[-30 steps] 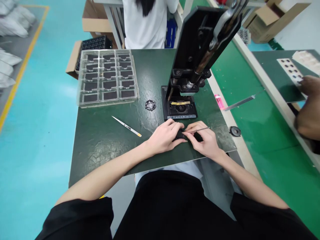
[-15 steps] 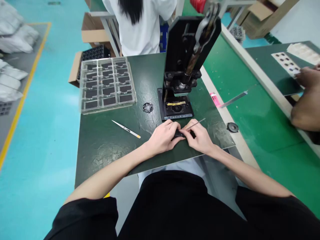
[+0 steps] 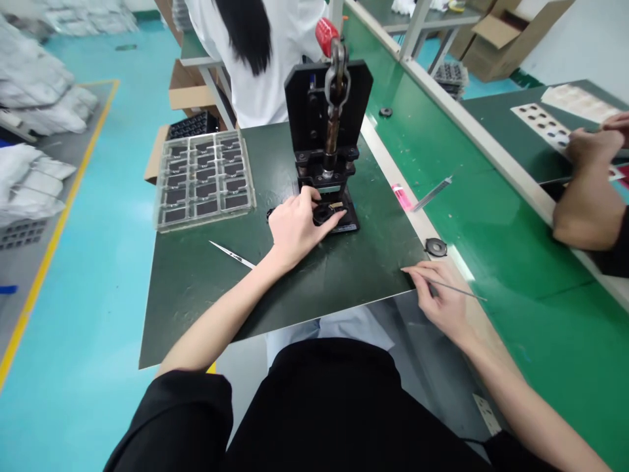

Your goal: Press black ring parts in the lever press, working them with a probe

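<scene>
- Black sleeves frame the near edge of our view, and our two bare arms reach out from them over a dark green mat (image 3: 206, 288).
- Our right hand (image 3: 442, 303) rests at the mat's near right corner, fingers curled around a thin metal pick (image 3: 462, 292) that points to the right over the green belt (image 3: 515, 262).
- Just beyond that hand a small round black part (image 3: 436, 247) lies on the pale strip between mat and belt, apart from both hands.
- Our left hand (image 3: 295, 226) is farther out, near the mat's middle, with fingers pinching a small black ring-shaped part (image 3: 323, 214) and setting it on the base plate of the hand press (image 3: 327, 131).
- We judge the work about midway: the part looks to be going into its seat, the press lever stands upright, and the pressing is not yet done.
- The part is thus at our left fingertips and well apart from our right hand.
- A pair of tweezers (image 3: 230, 254) lies loose on the mat, left of our left forearm.
- A clear tray (image 3: 204, 180) of dark parts sits at the mat's far left.
- A pink marker (image 3: 401, 196) and a metal ruler (image 3: 432, 193) lie on the belt to the right.
- Far off, a person in white (image 3: 265, 59) stands behind the press; another person's arm (image 3: 584, 203) works at the far right.
</scene>
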`<state>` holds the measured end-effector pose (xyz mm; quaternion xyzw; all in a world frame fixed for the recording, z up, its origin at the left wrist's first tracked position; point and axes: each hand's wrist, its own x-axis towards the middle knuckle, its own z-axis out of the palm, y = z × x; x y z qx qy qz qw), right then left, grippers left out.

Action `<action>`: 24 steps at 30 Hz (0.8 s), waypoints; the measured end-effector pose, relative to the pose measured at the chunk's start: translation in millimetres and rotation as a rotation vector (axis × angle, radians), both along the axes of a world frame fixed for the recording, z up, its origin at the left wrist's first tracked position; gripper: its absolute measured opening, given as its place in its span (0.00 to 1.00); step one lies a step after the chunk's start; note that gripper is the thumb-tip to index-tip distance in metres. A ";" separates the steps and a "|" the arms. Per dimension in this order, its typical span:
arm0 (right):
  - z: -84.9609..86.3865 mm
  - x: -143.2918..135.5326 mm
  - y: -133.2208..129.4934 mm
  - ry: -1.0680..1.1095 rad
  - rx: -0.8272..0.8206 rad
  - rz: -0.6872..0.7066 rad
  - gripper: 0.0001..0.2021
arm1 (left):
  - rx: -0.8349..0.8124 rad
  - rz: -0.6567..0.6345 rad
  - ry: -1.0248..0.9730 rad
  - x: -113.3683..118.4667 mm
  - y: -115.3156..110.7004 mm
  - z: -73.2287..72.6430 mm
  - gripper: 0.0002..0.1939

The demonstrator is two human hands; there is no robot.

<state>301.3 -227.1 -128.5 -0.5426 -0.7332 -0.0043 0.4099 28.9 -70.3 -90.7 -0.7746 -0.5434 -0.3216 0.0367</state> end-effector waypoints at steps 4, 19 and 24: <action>2.1 3.8 -1.3 -0.044 0.015 0.049 0.10 | -0.063 0.065 0.017 11.1 6.7 -7.8 0.33; -3.3 5.6 2.8 0.033 -0.051 0.061 0.10 | 0.008 -0.030 0.013 -6.6 -33.0 -17.5 0.16; -4.8 6.0 3.1 0.046 -0.059 0.057 0.10 | 0.052 -0.135 0.105 -3.9 -24.0 -13.8 0.12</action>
